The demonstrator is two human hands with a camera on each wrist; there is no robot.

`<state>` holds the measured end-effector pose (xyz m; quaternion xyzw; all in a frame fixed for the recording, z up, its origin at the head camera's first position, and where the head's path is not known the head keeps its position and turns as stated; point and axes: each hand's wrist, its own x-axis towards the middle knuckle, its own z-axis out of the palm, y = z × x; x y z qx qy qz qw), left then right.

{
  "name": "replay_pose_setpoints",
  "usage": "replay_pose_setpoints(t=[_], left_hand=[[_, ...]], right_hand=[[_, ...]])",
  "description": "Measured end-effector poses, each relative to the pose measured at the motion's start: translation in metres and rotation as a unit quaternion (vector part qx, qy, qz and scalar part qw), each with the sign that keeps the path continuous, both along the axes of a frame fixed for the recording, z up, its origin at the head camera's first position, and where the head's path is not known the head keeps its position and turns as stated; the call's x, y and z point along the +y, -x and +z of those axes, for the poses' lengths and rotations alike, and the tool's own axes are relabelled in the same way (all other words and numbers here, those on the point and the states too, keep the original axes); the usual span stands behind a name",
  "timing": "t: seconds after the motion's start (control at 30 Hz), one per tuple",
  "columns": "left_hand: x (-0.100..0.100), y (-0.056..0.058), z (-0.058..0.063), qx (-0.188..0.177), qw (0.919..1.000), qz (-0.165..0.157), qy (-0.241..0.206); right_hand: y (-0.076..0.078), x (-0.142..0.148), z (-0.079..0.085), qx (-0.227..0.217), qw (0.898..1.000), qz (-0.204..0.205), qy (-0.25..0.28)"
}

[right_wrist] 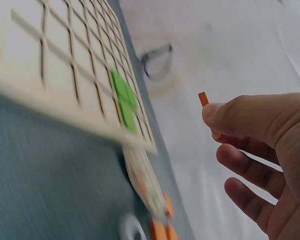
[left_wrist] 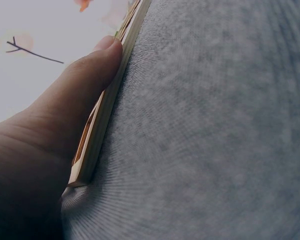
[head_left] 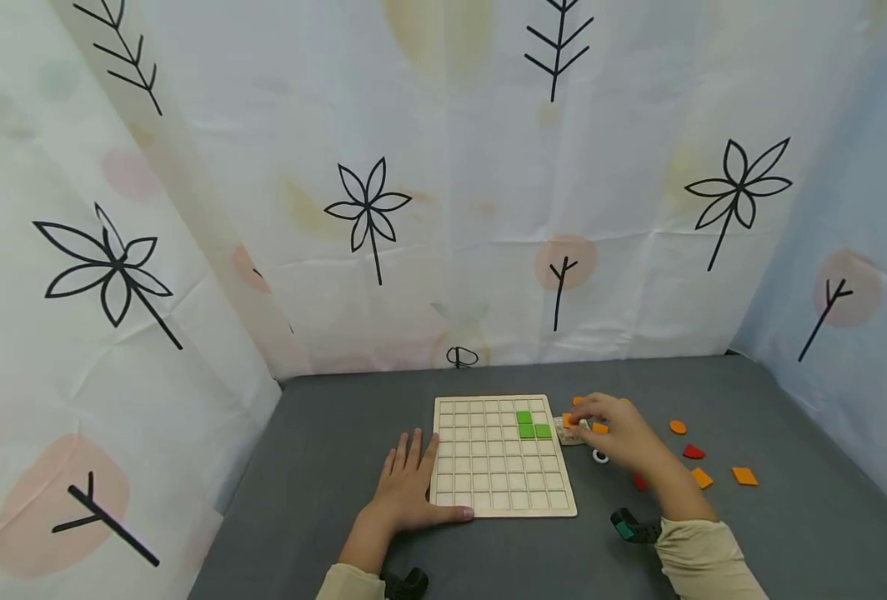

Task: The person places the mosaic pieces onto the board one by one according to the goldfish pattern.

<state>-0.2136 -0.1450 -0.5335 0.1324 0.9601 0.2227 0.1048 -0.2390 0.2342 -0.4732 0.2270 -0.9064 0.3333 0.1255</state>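
Note:
A pale wooden grid board [head_left: 499, 467] lies flat on the grey table, with three green square tiles [head_left: 526, 431] in cells near its far right corner. My left hand [head_left: 406, 492] rests at the board's near left corner, fingers spread along the left side. Its thumb [left_wrist: 107, 55] lies over the near edge. Just right of the board, my right hand [head_left: 618, 429] is raised, pinching a thin orange tile [right_wrist: 203, 98] between thumb and index finger. The other fingers are loosely bent. Under this hand sits a small light-coloured patterned piece [head_left: 569, 436] against the board's right edge.
Loose pieces lie scattered at the right: an orange disc [head_left: 678, 427], a red piece [head_left: 694, 452], an orange square [head_left: 744, 476], another orange piece [head_left: 702, 477] and a white ring [head_left: 600, 457]. Patterned cloth walls [head_left: 451, 317] enclose the table's back and sides.

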Motion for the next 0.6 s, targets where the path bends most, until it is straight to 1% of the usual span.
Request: replay_pose_setpoints(t=[0.07, 0.13, 0.27, 0.4, 0.6], left_hand=[[0.0, -0.001, 0.001, 0.0, 1.0, 0.002, 0.001], [0.0, -0.001, 0.001, -0.003, 1.0, 0.004, 0.002], [0.001, -0.002, 0.002, -0.009, 0.9999, 0.005, 0.0], [0.001, -0.001, 0.001, -0.011, 0.9999, 0.005, 0.006], [0.0, 0.002, -0.002, -0.006, 0.9999, 0.002, 0.01]], right_hand=[[0.004, -0.015, -0.004, -0.012, 0.999, 0.031, 0.012], [0.008, -0.029, -0.008, -0.013, 0.998, 0.064, 0.014], [0.014, -0.052, -0.016, -0.025, 0.994, 0.106, 0.005], [0.017, -0.068, -0.022, -0.055, 0.992, 0.117, -0.005], [0.02, -0.076, -0.028, -0.095, 0.989, 0.104, -0.036]])
